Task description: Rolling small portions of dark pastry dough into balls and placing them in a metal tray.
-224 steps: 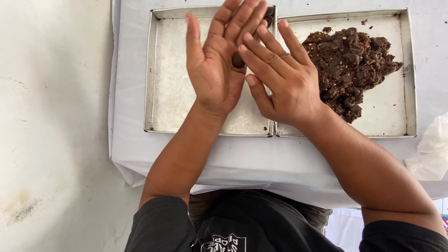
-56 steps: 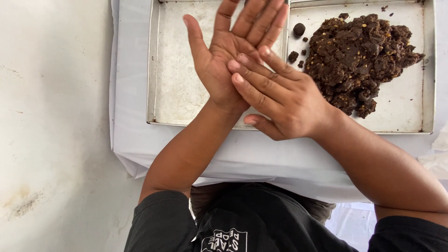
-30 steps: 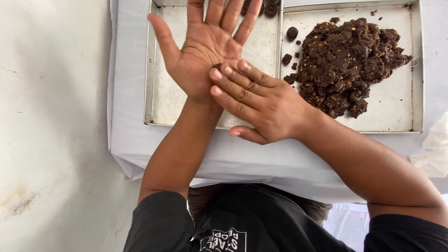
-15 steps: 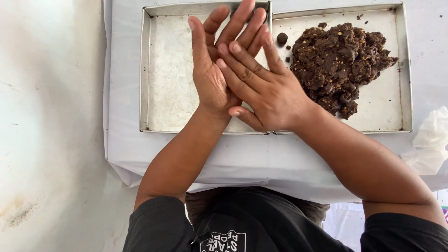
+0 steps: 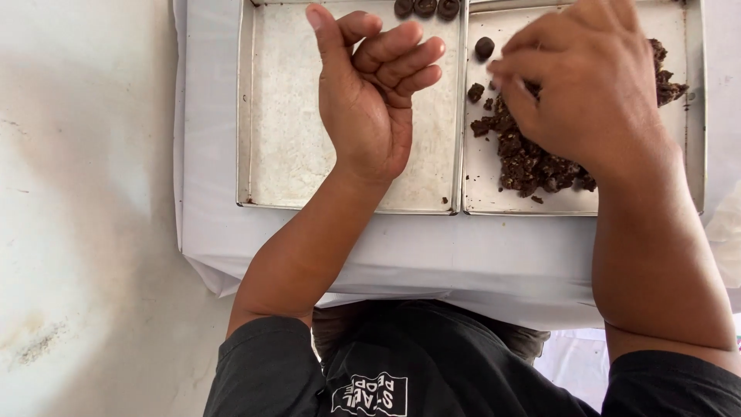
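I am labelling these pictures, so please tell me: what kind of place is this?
Probably a small food-making table. Two metal trays sit side by side on a white cloth; one holds a dark crumbly mass, the other small dark balls.

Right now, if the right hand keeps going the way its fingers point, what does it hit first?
Probably the dough pile: the right hand hovers over it in the right tray, fingertips aimed down and left at its near-left edge. Whether they already touch is unclear from overhead.
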